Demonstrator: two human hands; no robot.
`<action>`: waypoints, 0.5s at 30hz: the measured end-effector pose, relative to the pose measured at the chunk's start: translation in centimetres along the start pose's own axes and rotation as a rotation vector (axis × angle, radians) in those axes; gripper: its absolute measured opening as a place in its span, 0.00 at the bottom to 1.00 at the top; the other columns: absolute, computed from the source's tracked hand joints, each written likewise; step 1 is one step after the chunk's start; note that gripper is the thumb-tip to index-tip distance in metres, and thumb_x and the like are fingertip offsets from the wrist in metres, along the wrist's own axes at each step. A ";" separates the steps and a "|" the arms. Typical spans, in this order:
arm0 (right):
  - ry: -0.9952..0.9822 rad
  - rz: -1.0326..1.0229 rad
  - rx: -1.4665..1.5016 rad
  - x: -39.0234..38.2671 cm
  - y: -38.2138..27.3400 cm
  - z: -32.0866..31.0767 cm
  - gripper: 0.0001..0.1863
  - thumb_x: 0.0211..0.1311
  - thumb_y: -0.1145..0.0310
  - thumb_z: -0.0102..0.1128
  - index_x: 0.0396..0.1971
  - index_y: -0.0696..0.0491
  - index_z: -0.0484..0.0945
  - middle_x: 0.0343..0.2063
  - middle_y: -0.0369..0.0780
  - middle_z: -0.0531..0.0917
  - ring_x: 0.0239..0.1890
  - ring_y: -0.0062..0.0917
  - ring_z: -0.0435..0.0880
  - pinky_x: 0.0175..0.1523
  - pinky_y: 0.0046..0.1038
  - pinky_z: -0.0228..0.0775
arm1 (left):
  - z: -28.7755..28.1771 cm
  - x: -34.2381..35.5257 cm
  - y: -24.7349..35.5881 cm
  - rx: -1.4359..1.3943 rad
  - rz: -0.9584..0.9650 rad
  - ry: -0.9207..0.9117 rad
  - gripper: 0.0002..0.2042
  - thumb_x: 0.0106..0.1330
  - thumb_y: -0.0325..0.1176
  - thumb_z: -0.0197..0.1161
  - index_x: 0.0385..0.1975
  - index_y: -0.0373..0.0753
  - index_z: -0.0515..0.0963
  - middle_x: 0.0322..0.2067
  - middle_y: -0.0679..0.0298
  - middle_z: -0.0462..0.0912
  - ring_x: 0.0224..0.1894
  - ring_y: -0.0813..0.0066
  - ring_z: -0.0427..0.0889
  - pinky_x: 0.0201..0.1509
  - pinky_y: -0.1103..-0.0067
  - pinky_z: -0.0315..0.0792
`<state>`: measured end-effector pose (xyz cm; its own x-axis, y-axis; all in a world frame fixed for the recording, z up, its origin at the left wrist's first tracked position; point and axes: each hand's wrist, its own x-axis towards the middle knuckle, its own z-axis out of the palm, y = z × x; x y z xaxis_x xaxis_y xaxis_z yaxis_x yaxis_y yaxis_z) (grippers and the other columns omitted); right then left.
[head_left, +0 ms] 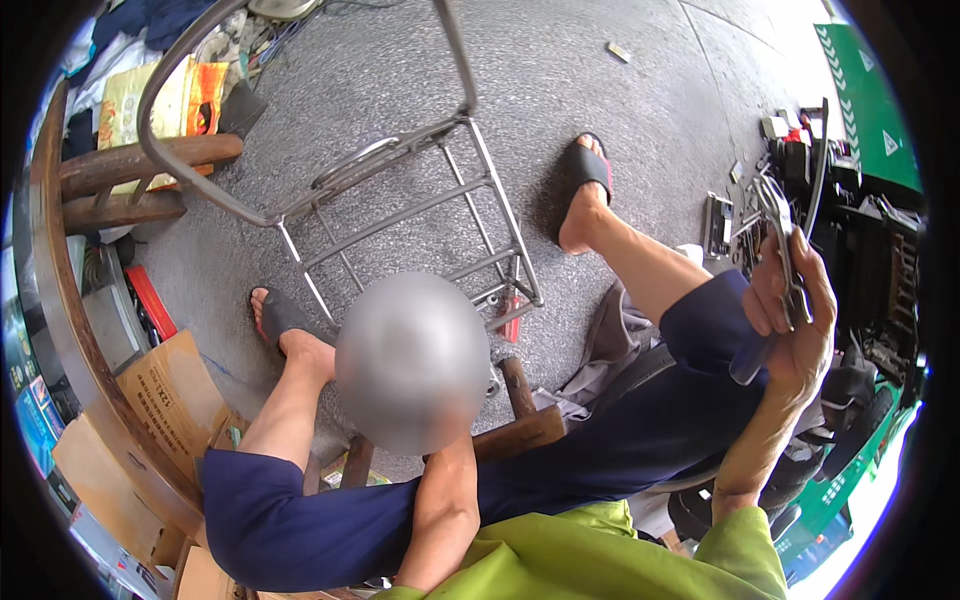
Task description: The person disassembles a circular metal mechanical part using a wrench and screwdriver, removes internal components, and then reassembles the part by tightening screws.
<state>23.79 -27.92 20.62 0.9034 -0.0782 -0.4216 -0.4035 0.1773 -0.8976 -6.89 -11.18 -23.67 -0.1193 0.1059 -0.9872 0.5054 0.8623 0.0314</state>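
Fingers (768,282) of right hand (800,335) grasp metal tool (776,205); left hand (440,425) blurred, cannot tell grip

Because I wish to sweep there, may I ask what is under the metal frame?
Between the bars of the metal frame, grey floor shows; a red object is partly behind the lower-right bar. The blurred patch hides what lies lower left.

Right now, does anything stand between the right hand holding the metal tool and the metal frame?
Yes: seen from above, the navy-trousered right knee lies between the right hand and the metal frame. I cannot tell heights.
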 end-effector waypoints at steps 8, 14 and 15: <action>-0.094 0.035 -0.044 0.5 0.7 0.2 0.13 0.74 0.62 0.47 0.38 0.58 0.72 0.20 0.33 0.71 0.11 0.12 0.59 0.16 0.17 0.52 | 1.9 -2.4 1.2 0.186 0.185 -0.105 0.07 0.60 0.31 0.64 0.28 0.33 0.78 0.21 0.55 0.80 0.17 0.65 0.79 0.18 0.74 0.73; -0.118 0.057 -0.081 2.0 0.3 -1.0 0.11 0.72 0.62 0.53 0.36 0.55 0.74 0.22 0.32 0.74 0.16 0.12 0.62 0.22 0.18 0.56 | 3.8 -3.2 0.8 0.241 0.349 -0.225 0.06 0.60 0.30 0.62 0.26 0.33 0.78 0.18 0.57 0.80 0.15 0.68 0.78 0.14 0.76 0.70; -0.103 0.055 -0.094 2.4 0.4 -0.8 0.10 0.71 0.62 0.54 0.36 0.55 0.74 0.22 0.33 0.75 0.16 0.12 0.63 0.22 0.18 0.56 | 3.8 -3.3 1.1 0.230 0.377 -0.238 0.06 0.60 0.30 0.62 0.25 0.33 0.78 0.18 0.57 0.80 0.14 0.68 0.78 0.14 0.76 0.70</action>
<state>25.73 -28.86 19.14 0.8877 0.0311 -0.4594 -0.4603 0.0857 -0.8836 -2.67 -12.49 -20.96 0.2922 0.2500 -0.9231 0.6544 0.6516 0.3836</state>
